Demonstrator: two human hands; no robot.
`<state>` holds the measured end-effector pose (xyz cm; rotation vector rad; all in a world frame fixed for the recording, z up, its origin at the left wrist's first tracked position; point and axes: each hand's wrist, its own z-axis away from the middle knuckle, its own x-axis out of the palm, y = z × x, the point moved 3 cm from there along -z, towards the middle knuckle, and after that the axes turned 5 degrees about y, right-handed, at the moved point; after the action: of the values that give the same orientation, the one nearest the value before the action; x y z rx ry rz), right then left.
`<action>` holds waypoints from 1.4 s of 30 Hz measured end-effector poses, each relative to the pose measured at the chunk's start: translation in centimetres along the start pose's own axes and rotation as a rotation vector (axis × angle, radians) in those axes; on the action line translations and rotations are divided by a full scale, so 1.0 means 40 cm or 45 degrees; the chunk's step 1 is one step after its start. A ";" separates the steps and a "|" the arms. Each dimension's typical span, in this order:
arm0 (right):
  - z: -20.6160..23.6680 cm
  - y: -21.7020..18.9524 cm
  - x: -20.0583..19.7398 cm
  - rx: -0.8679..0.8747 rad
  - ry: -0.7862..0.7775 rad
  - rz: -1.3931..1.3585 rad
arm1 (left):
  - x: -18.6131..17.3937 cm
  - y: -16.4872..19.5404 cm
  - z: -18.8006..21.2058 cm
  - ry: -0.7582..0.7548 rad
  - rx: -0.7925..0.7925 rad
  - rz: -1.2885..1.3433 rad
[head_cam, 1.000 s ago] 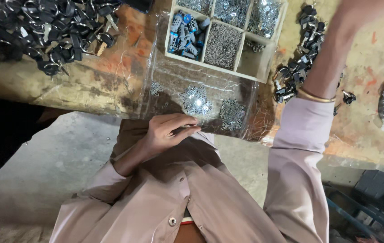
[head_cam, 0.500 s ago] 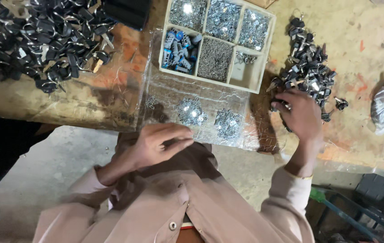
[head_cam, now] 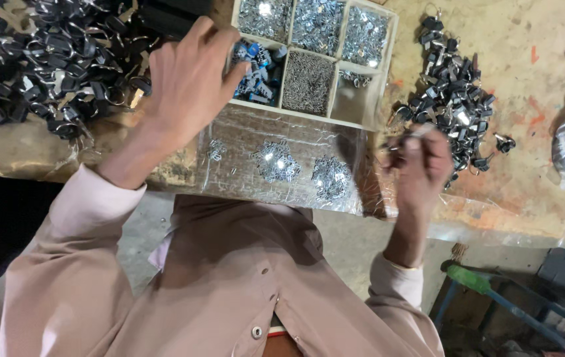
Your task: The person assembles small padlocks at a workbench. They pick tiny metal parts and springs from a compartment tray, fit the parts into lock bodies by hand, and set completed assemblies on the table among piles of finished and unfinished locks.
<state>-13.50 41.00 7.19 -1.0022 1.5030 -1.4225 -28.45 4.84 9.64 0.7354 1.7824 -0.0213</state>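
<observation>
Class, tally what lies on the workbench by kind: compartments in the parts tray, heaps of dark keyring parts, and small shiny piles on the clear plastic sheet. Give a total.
Compartments in the parts tray: 6
Heaps of dark keyring parts: 2
Shiny piles on the clear plastic sheet: 3
Total: 11

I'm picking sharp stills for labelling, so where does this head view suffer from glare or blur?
Head view: glare flares off the small metal parts heaped on the clear plastic sheet and in the divided tray; the right hand is motion-blurred, so what it pinches is unclear; the left hand over the tray is fairly sharp.
</observation>
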 end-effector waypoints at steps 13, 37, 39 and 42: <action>-0.009 -0.024 0.224 -0.381 -0.611 0.845 | 0.051 -0.040 -0.003 0.074 -0.079 0.285; -0.209 -0.051 0.327 -0.598 -0.587 1.034 | 0.093 0.071 -0.027 -0.033 -0.197 1.439; -0.221 -0.052 0.323 -0.595 -0.600 0.951 | 0.114 0.073 -0.027 -0.064 -0.224 1.511; -0.230 -0.040 0.321 -0.645 -0.599 0.861 | 0.139 0.073 -0.021 -0.093 -0.260 1.538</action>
<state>-26.59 32.11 8.57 -0.8995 1.6398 -0.3074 -28.60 10.11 6.09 1.5096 1.0148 0.9034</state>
